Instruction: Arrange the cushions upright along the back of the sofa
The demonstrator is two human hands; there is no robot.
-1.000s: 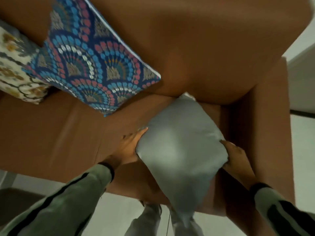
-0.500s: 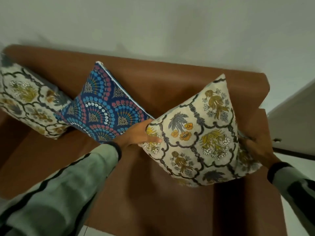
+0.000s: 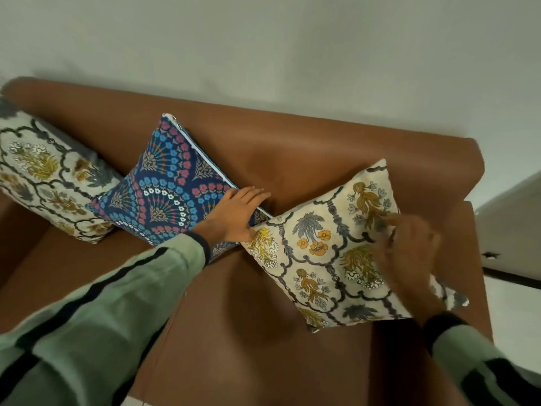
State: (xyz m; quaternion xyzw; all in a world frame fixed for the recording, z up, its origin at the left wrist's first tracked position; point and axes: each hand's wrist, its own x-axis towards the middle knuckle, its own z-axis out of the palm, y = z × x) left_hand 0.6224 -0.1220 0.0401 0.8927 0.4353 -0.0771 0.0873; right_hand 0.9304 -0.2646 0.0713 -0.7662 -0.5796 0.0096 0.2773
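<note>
Three cushions lean diamond-wise against the back of the brown sofa (image 3: 322, 148). A cream floral cushion (image 3: 44, 177) is at the left, a blue fan-patterned cushion (image 3: 164, 194) in the middle, and a second cream floral cushion (image 3: 319, 259) at the right. My left hand (image 3: 237, 213) lies flat and open on the blue cushion's right corner, touching the left corner of the right cushion. Blurred by motion, my right hand (image 3: 409, 253) hovers over the face of the right cushion with fingers loose, gripping no edge.
A plain pale wall (image 3: 263, 39) rises behind the sofa. The right armrest (image 3: 475, 247) borders the right cushion, with a white panel (image 3: 515, 230) and pale floor (image 3: 515, 312) beyond it. Bare seat (image 3: 234, 332) lies in front of the cushions.
The cushion was turned from its grey side to its floral side and set against the backrest. My left hand slid up onto the blue cushion's corner; my right hand left the cushion's right corner.
</note>
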